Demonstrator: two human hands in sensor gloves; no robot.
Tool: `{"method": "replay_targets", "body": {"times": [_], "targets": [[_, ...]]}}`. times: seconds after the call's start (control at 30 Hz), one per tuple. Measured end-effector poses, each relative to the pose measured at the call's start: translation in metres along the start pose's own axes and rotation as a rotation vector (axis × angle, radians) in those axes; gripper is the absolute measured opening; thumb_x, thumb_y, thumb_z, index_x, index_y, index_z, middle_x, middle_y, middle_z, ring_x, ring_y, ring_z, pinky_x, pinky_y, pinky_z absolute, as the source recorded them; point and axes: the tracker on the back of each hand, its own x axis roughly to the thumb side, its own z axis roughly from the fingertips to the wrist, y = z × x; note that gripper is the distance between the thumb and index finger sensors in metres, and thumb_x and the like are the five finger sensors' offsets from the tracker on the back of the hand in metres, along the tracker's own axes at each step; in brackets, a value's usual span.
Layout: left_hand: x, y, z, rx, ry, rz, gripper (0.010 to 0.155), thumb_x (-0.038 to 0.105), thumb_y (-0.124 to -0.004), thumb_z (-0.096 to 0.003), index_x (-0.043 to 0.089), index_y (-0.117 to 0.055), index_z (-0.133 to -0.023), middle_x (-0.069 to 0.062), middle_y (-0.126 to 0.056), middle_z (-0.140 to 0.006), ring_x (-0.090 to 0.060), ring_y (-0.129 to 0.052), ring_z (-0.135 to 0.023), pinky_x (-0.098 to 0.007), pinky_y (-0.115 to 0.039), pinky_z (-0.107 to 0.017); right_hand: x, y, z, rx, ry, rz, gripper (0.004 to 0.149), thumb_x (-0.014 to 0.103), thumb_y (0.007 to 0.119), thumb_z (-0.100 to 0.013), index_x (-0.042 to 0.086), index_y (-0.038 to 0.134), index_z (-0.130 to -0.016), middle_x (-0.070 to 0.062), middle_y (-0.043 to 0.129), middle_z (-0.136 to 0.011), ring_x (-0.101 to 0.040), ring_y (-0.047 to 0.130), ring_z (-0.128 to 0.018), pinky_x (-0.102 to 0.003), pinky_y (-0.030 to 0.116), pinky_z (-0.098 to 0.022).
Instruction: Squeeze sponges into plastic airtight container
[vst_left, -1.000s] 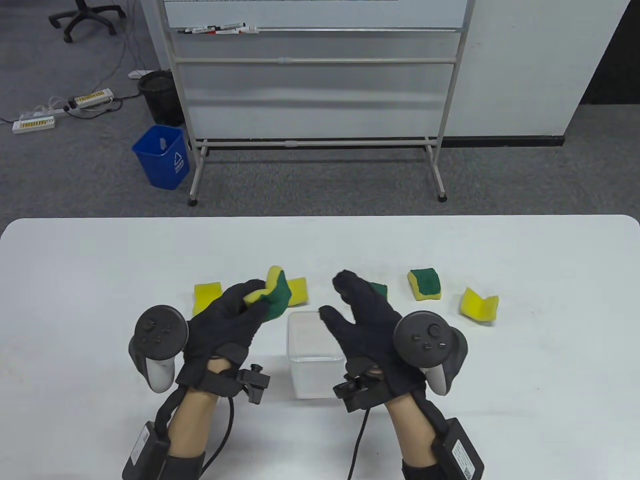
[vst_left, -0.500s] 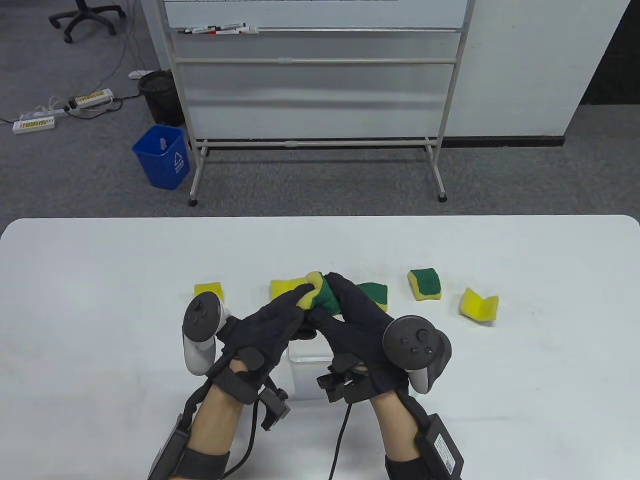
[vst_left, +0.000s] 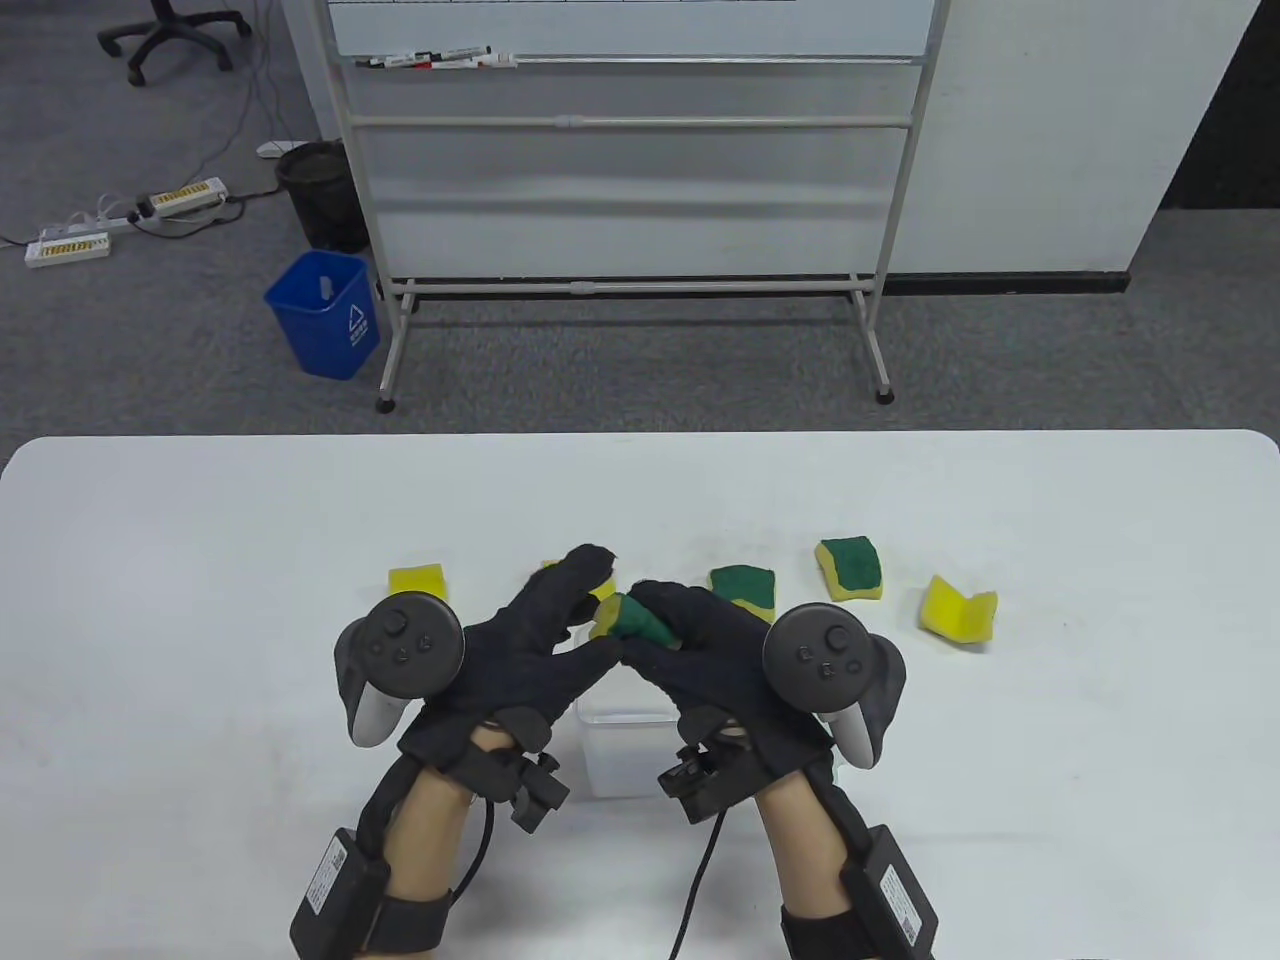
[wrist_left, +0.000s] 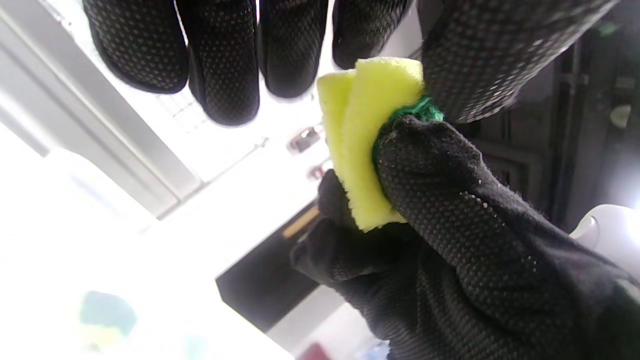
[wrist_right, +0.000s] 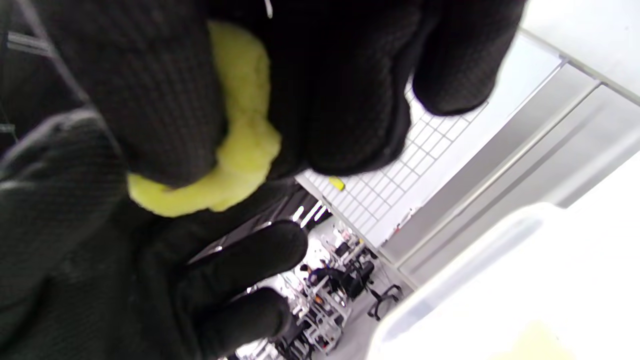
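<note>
A folded yellow and green sponge (vst_left: 628, 618) is squeezed in my right hand (vst_left: 668, 632), just above the far rim of the clear plastic container (vst_left: 625, 745). The hands cover most of the container. My left hand (vst_left: 590, 610) is beside the sponge with its fingers stretched out; its thumb lies close to my right hand. In the left wrist view the sponge (wrist_left: 365, 140) is pinched small in right-hand fingers (wrist_left: 450, 200). In the right wrist view the sponge (wrist_right: 240, 150) bulges out between my fingers, and the container rim (wrist_right: 475, 280) lies below.
Loose sponges lie in a row beyond the hands: a yellow one (vst_left: 416, 580) at the left, one (vst_left: 603, 585) half hidden by my left fingers, two green-topped ones (vst_left: 745, 588) (vst_left: 850, 568), and a bent yellow one (vst_left: 958, 607) at the right.
My left hand carried the sponge rightward to my right hand, which took it and squeezed it smaller. My left fingers have let go and spread out. Both hands now hover over the container.
</note>
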Motion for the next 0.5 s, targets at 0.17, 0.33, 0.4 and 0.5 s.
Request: {"method": "replay_targets", "body": {"times": [0.17, 0.33, 0.4, 0.5], "targets": [[-0.01, 0.001, 0.0, 0.128, 0.05, -0.055, 0.049, 0.043, -0.086, -0.0435, 0.018, -0.084, -0.086, -0.004, -0.104, -0.071, -0.022, -0.106, -0.06, -0.047, -0.089, -0.052, 0.002, 0.0, 0.001, -0.033, -0.037, 0.004, 0.067, 0.042, 0.097, -0.036, 0.018, 0.081, -0.097, -0.003, 0.099, -0.073, -0.023, 0.102, -0.058, -0.054, 0.074, -0.064], [-0.025, -0.001, -0.001, 0.105, 0.13, 0.117, 0.046, 0.039, -0.088, -0.0421, 0.014, -0.086, -0.081, -0.005, -0.106, -0.06, -0.02, -0.107, -0.049, -0.045, -0.09, -0.047, 0.002, 0.003, 0.003, -0.135, -0.099, 0.014, 0.065, 0.037, 0.096, -0.037, 0.021, 0.077, -0.096, -0.001, 0.102, -0.071, -0.023, 0.105, -0.057, -0.051, 0.076, -0.061], [-0.027, -0.001, -0.001, 0.104, 0.135, 0.072, 0.047, 0.04, -0.088, -0.0425, 0.014, -0.086, -0.081, -0.005, -0.106, -0.061, -0.021, -0.107, -0.05, -0.046, -0.09, -0.047, 0.006, 0.005, 0.004, -0.191, -0.119, 0.122, 0.06, 0.038, 0.096, -0.036, 0.022, 0.078, -0.092, 0.0, 0.103, -0.067, -0.021, 0.107, -0.052, -0.049, 0.079, -0.059], [-0.026, 0.005, 0.0, 0.059, 0.164, -0.058, 0.052, 0.045, -0.085, -0.0452, 0.017, -0.081, -0.089, -0.007, -0.102, -0.076, -0.026, -0.103, -0.064, -0.049, -0.085, -0.055, 0.008, 0.008, 0.004, -0.197, -0.114, 0.206, 0.055, 0.037, 0.097, -0.036, 0.021, 0.082, -0.086, -0.002, 0.104, -0.065, -0.022, 0.107, -0.05, -0.049, 0.079, -0.058]]}}
